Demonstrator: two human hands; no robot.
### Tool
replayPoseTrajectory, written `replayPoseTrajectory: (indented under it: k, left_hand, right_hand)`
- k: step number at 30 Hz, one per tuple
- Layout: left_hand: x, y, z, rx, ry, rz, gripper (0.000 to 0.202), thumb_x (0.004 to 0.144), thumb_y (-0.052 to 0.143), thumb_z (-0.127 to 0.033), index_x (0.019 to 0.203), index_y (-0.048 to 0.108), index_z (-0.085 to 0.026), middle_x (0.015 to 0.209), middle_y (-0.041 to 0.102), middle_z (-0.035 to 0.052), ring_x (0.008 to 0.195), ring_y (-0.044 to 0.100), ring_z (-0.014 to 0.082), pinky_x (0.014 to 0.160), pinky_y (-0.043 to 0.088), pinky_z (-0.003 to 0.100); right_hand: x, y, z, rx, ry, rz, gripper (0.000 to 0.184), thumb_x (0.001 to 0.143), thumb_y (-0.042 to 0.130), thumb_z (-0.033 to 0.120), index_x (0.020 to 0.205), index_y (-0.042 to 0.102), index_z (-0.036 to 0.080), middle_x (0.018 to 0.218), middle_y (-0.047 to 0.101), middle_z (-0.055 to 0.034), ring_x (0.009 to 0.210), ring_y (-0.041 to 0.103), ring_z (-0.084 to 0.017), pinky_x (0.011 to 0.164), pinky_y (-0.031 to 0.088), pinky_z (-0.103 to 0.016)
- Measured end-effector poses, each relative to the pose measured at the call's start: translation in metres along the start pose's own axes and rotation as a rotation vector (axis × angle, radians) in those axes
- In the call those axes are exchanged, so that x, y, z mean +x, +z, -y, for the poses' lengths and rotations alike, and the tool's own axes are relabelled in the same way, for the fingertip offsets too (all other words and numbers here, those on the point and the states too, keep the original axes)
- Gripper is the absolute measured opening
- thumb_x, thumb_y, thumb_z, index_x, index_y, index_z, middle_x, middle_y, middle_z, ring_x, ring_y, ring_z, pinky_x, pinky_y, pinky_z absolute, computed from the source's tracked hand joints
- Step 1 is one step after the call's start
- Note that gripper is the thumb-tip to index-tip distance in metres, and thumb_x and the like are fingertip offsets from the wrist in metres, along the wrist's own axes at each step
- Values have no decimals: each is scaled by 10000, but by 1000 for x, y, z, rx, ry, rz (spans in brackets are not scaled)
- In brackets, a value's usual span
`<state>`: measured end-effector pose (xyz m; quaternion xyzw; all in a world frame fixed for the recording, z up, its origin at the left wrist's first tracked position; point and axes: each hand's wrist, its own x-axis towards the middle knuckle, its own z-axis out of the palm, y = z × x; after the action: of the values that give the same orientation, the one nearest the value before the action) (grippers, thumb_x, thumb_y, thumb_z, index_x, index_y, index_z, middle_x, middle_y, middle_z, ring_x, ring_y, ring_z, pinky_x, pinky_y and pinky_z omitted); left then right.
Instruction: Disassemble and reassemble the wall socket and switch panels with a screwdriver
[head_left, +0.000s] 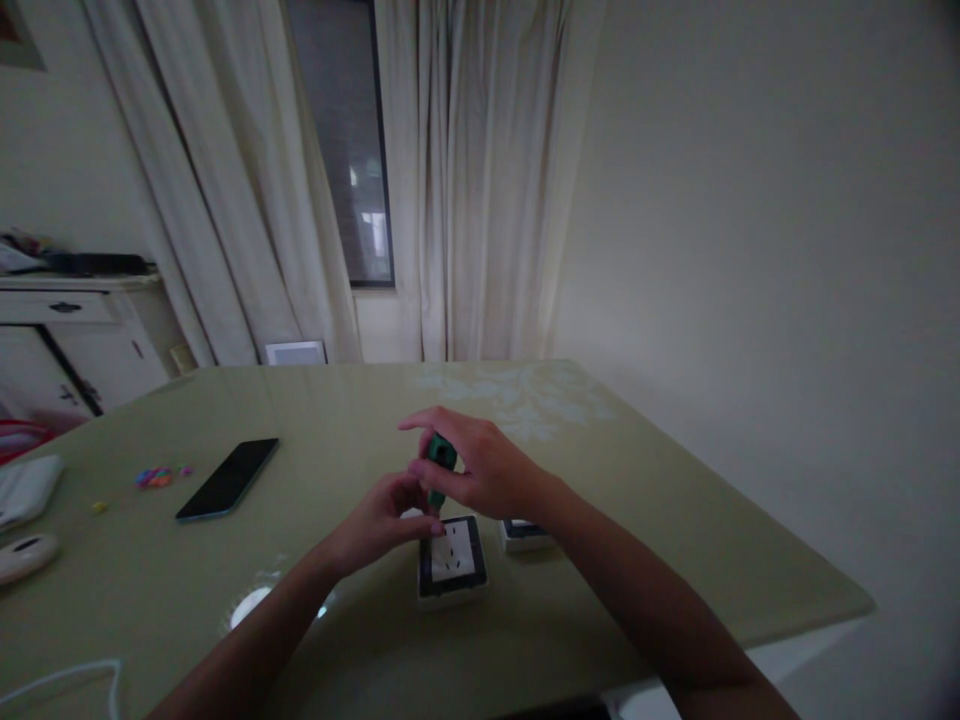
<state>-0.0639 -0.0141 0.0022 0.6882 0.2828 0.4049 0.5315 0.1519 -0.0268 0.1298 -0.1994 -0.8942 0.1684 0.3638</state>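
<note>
A green-handled screwdriver (441, 455) stands almost upright in my right hand (484, 465), its handle between my closed fingers and thumb. Its tip points down at the far left corner of a wall socket (457, 575) with a white face and dark frame, lying face up on the table. My left hand (386, 525) is closed beside that corner, the thumb at the socket's edge and the fingers curled near the screwdriver's shaft. What lies between those fingers is hidden. A second similar socket (525, 538) is partly covered by my right wrist.
On the table (337, 420), a dark phone (231, 480) lies left of my hands, with small colourful beads (156, 477) beyond it. A white mouse (26, 557), a white box-like object (28, 490) and a white cable (67, 672) are far left. A wall (750, 300) borders the right.
</note>
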Motion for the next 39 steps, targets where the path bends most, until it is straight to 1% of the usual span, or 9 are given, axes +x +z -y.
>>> replayPoseTrajectory:
  k: [3,6,8,12,15,18,28,36,39]
  left_hand:
    - [-1,0,-10,111,10,38,361,820,963,-459,945,762,-186,921,743,30,904,684,225,842,560,342]
    - [-5,5,-18,245,28,57,306,821,970,-394,1004,802,-216,1017,763,41,1006,680,257,953,534,380]
    - [-7,12,-18,311,41,67,348,818,974,-362,1109,819,-250,1127,765,54,1100,676,285,1035,511,415]
    - [-11,26,-12,460,106,152,435,951,852,-397,1366,758,-305,1446,701,109,1358,618,342,1195,456,500]
    - [-13,31,-10,592,104,215,643,917,882,-471,1501,674,-299,1589,614,150,1483,527,403,1253,405,577]
    - [-13,32,-12,648,47,249,784,840,941,-500,1529,649,-267,1594,608,179,1483,527,438,1251,405,619]
    - [-11,32,-12,639,2,255,768,806,963,-423,1495,665,-258,1594,616,164,1475,563,423,1252,436,575]
    - [-11,29,-14,667,-15,262,722,833,931,-418,1482,654,-265,1596,614,134,1488,555,382,1266,423,535]
    - [-12,27,-14,677,-5,246,771,813,941,-418,1500,620,-272,1594,601,129,1460,565,387,1245,435,530]
  right_hand:
    - [-1,-9,1,-18,12,-56,387,1047,680,293,1424,626,225,1098,747,-48,965,695,-188,946,549,-371]
    - [-3,-22,0,-49,24,-92,367,1040,677,279,1400,639,222,1059,730,-36,950,691,-183,925,543,-351]
    - [-4,-29,-2,-62,40,-85,358,1036,677,277,1388,644,219,1022,717,-23,911,680,-174,897,535,-334]
    - [-5,-36,-8,-83,69,-25,358,1032,694,282,1379,646,212,958,708,-2,843,653,-163,859,509,-313]
    - [-5,-35,-11,-98,75,23,373,1035,699,274,1398,637,209,957,712,-2,849,658,-165,864,502,-312]
    - [-5,-34,-12,-112,80,49,395,1037,711,281,1416,631,205,962,711,-7,869,666,-172,870,498,-316]
    - [-4,-29,-15,-111,88,109,388,1044,704,267,1416,617,199,963,722,-7,886,673,-181,874,490,-310]
    - [-4,-28,-16,-115,78,113,407,1037,717,266,1426,621,190,979,737,-21,897,682,-188,879,480,-303]
    - [-3,-29,-15,-114,76,104,407,1038,717,262,1428,617,204,979,735,-14,898,677,-185,888,482,-302]
